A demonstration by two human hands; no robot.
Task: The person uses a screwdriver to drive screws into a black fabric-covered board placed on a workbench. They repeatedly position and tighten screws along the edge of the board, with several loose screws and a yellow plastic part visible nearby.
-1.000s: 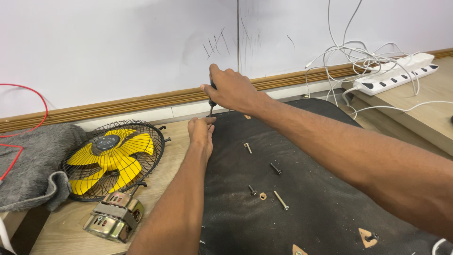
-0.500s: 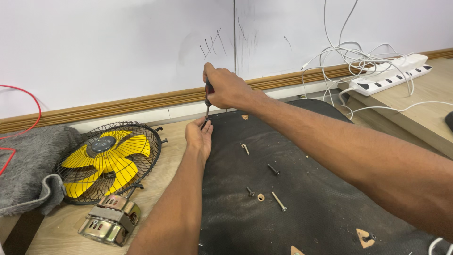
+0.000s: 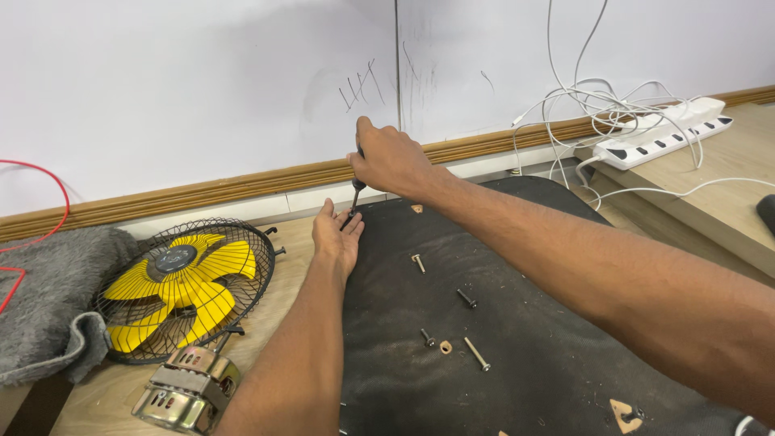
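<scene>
My right hand (image 3: 389,159) is closed around the handle of a screwdriver (image 3: 353,194), whose shaft points down at the far left edge of a large black curved panel (image 3: 517,355). My left hand (image 3: 335,236) lies flat, fingers together, pressing on that same edge right beside the screwdriver tip. Several loose screws (image 3: 418,263) and a small washer (image 3: 446,347) lie on the panel behind my hands.
A yellow-bladed fan in a black wire guard (image 3: 184,287) lies on the wooden floor at left, with a metal motor block (image 3: 187,389) near it. Grey cloth (image 3: 40,307) and a red wire sit far left. A white power strip (image 3: 662,137) with white cables rests at right.
My right hand with the screwdriver has stayed at the panel's edge, shifting only slightly. The left hand keeps pressing in the same place.
</scene>
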